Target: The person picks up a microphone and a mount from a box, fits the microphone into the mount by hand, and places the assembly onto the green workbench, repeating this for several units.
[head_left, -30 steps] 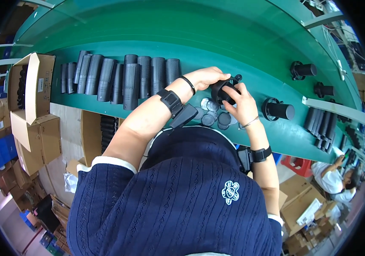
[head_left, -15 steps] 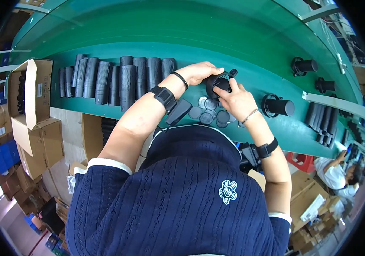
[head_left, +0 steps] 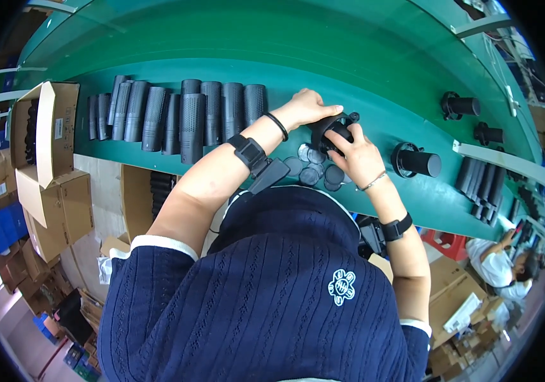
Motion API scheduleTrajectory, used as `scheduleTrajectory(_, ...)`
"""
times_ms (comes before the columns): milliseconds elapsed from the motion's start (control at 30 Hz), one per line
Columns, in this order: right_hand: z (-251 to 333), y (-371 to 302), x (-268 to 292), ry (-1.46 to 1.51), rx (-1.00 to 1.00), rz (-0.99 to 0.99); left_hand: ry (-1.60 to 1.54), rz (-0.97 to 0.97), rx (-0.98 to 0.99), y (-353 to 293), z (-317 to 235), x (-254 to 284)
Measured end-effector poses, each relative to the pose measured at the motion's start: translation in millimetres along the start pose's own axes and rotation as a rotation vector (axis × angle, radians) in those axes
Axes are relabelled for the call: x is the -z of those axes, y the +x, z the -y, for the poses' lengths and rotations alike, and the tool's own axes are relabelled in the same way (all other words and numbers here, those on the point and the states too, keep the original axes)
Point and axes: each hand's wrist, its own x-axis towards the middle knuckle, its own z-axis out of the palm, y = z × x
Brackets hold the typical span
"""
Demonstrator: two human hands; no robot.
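Note:
In the middle of the bench a black round plastic housing [head_left: 328, 134] with a small lug at its rim is tilted, its opening toward my right hand. My left hand [head_left: 311, 107] grips its far left side with the thumb along the rim. The fingers of my right hand [head_left: 360, 158] reach into the opening; their tips, and whatever they press or hold there, are hidden. Just below the housing lie several thin, dark, round discs [head_left: 311, 173], some overlapping. To the right of my right hand a black cylinder with a wide ringed collar [head_left: 416, 160] lies on its side.
Several black perforated tubes [head_left: 193, 127] stand in a group on the green bench [head_left: 272, 76] at left. More collared cylinders [head_left: 460, 106] and loose black tubes [head_left: 479, 184] lie at right. Cardboard boxes [head_left: 62, 137] stand off the left end. Another person [head_left: 498, 264] works at far right.
The housing and both hands have shifted slightly to the right and down. My right fingers have moved within the opening and are still inside it.

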Motion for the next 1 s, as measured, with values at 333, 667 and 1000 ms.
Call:
scheduleTrajectory(333,3.3,1.0,-8.0,0.396,-0.290,-0.197,0.212,-0.126,-0.133,-12.4,15.1,-16.6)
scheduleTrajectory(667,11.5,12.7,-3.8,0.490,-0.311,-0.148,-0.467,-0.113,-0.107,-8.5,51.4,-33.1)
scheduleTrajectory(1000,10.2,12.2,-4.3,0.486,-0.353,-0.240,0.014,-0.400,-0.499,-52.0,40.5,-38.7)
